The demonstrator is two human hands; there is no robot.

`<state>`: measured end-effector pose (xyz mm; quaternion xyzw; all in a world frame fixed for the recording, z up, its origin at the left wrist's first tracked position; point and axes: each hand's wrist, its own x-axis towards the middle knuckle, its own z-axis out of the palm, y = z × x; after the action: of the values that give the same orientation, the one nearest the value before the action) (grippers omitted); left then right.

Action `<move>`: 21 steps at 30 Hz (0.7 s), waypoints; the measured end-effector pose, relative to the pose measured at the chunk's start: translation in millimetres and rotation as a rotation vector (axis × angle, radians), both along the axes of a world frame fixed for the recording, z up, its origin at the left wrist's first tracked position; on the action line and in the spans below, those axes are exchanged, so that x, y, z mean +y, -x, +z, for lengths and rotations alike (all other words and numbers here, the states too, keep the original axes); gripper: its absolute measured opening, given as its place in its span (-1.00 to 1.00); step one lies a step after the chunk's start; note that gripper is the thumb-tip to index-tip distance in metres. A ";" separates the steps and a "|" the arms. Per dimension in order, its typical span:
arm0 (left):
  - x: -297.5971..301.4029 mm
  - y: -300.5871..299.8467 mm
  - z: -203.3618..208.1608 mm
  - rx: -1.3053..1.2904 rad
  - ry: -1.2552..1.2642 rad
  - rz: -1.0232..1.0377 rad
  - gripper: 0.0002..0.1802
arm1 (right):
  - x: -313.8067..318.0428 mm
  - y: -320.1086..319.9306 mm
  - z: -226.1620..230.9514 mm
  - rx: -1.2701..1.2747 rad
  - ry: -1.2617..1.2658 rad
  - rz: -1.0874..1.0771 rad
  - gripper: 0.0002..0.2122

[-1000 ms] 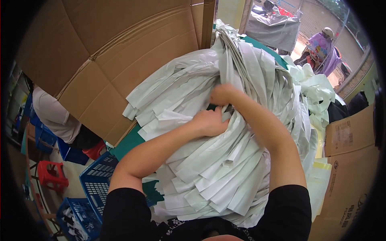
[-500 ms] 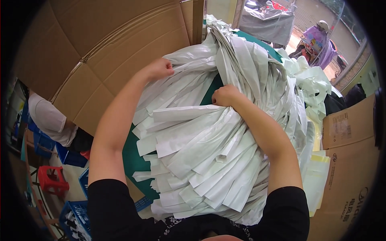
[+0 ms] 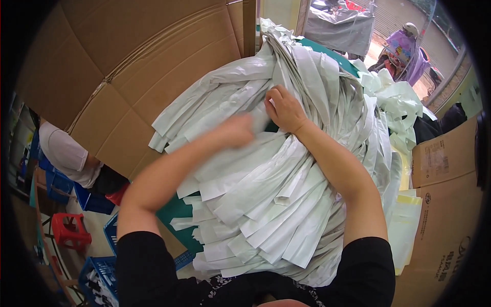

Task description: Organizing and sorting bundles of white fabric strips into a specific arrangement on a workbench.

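Note:
A large heap of long white strips, flat and paper-like or plastic, fans over a green table. The strips gather into a bunch at the far end. My right hand is over the middle of the heap, fingers curled closed at what looks like the end of a white strip. Left of it, my left hand is smeared by motion above the strips, and its fingers cannot be made out. A pale blurred band lies between the two hands.
Tall cardboard walls the left; a cardboard box stands right. Crumpled white sheets lie at the far right. A red stool, blue crates and a person are at left. Outside stands a scooter.
My left hand has swept right and nearer, from the far-left strips toward my right hand. Those left strips now spread farther left. My right hand has shifted slightly away from me and turned.

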<state>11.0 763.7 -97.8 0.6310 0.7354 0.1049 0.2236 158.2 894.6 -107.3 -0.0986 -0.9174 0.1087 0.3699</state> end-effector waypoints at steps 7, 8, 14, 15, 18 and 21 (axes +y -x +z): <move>-19.3 -35.6 49.2 -0.220 0.215 -0.114 -0.30 | 22.3 -3.6 -11.6 -1.078 0.070 -0.122 -0.49; -11.6 -14.7 47.3 -0.164 -0.025 0.079 -0.34 | 20.0 -6.1 -11.2 -1.123 0.061 -0.122 -0.43; 1.3 141.1 18.9 0.793 -0.357 0.329 -0.40 | 8.7 1.6 -7.2 -1.048 0.168 -0.059 -0.62; 6.0 138.7 36.9 0.509 -0.336 0.371 -0.42 | 12.3 -2.4 -9.2 -1.004 0.196 -0.050 -0.63; 12.3 139.4 73.1 0.208 -0.350 0.415 -0.54 | 6.2 -3.1 -4.7 -0.971 0.239 -0.051 -0.64; 13.7 138.7 77.8 0.273 -0.292 0.386 -0.63 | 6.0 -3.8 -3.3 -0.973 0.230 -0.069 -0.65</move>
<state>-127.6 777.5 -20.0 0.5128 0.8426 0.1644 0.0051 162.0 900.5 -110.7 -0.2084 -0.9619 0.1380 -0.1107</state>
